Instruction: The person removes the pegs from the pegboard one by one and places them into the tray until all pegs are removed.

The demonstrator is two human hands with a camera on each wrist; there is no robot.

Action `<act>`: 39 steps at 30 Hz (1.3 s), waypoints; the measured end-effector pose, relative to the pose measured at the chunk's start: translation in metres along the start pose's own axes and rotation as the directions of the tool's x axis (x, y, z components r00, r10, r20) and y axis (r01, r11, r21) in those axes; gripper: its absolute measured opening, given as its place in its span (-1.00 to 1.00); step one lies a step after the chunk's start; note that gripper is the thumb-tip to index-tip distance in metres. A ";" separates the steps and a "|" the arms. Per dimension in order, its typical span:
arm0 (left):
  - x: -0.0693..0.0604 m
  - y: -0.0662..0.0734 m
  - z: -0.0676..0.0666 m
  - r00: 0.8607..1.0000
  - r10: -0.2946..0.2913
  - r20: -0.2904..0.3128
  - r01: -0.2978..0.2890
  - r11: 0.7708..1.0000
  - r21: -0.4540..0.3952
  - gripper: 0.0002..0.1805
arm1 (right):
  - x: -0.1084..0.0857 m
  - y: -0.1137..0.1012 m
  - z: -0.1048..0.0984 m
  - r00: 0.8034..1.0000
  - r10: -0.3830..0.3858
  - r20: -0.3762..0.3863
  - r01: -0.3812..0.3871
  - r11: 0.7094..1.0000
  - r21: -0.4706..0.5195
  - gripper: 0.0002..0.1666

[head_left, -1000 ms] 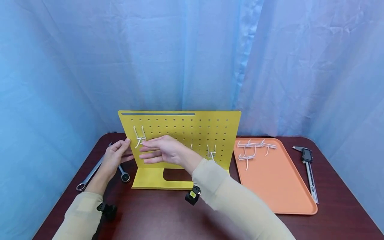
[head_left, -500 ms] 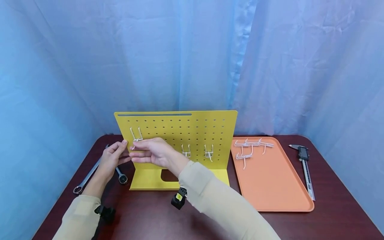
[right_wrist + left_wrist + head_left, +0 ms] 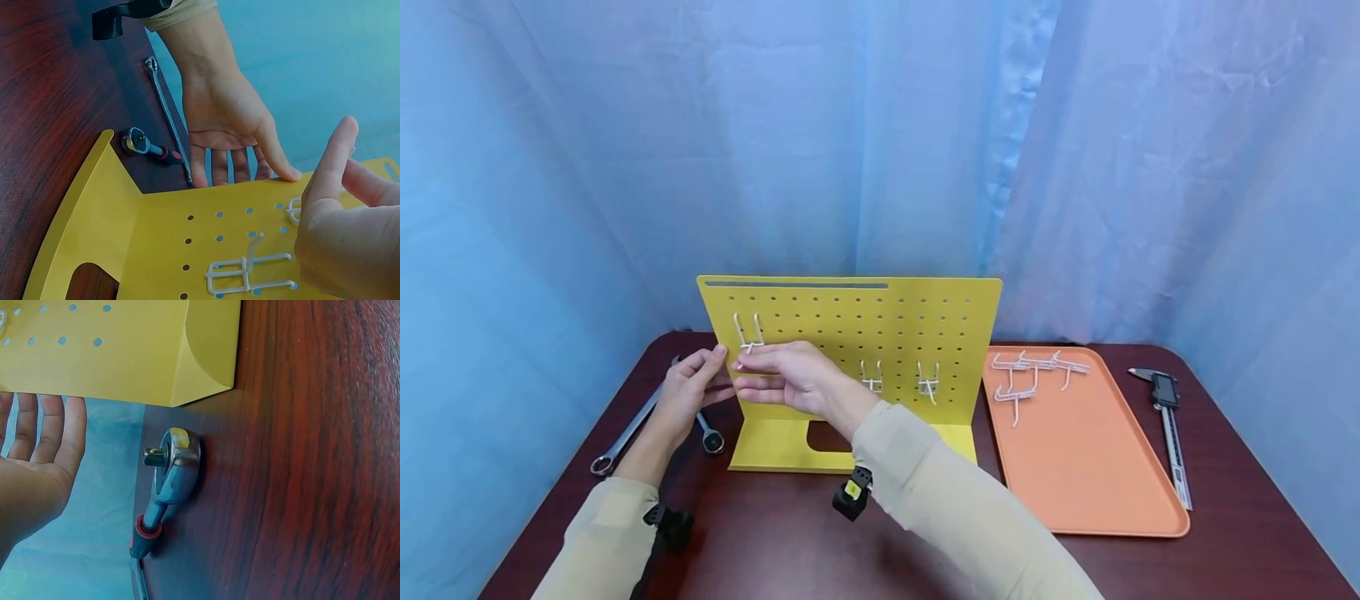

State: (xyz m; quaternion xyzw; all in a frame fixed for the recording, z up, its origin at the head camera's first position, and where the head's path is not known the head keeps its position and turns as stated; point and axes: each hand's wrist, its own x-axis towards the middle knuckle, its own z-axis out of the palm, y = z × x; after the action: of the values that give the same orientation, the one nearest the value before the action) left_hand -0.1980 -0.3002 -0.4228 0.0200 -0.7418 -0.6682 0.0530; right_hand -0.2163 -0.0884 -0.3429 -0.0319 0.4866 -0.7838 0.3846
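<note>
A yellow pegboard stands upright on its base. My left hand grips its left edge, thumb in front and fingers behind, as the left wrist view also shows. At the board's upper left sits a white wire hook, its double prongs against the board. My right hand pinches the tip of this hook's arm between thumb and finger; the right wrist view shows the hook partly hidden behind that hand. Two more white hooks, a middle one and a right one, are on the board lower down.
An orange tray with several white hooks lies to the right, beside a digital caliper. Left of the board lie a combination wrench and a ratchet wrench. A blue curtain hangs behind the table.
My right hand has moved left and taken hold of the upper-left hook's arm, uncovering the middle hook. My left hand keeps its grip on the board's edge.
</note>
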 end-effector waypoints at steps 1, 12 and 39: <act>0.000 0.000 0.000 1.000 0.001 0.000 -0.001 1.000 -0.004 -0.61 | 0.000 0.000 0.000 1.000 -0.001 0.003 0.001 1.000 0.000 -0.65; -0.004 0.001 0.002 1.000 -0.025 -0.015 0.025 1.000 -0.002 -0.62 | -0.005 -0.001 0.000 1.000 0.014 0.009 -0.014 1.000 -0.005 -0.63; 0.001 -0.003 0.000 1.000 -0.011 0.000 0.011 0.999 -0.050 -0.65 | -0.015 -0.008 -0.003 0.997 0.021 0.069 -0.013 0.994 -0.113 -0.53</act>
State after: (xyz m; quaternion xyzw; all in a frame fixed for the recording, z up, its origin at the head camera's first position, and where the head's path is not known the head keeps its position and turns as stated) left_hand -0.1991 -0.3010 -0.4255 0.0226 -0.7249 -0.6867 0.0499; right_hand -0.2115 -0.0746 -0.3334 -0.0766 0.5164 -0.7502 0.4058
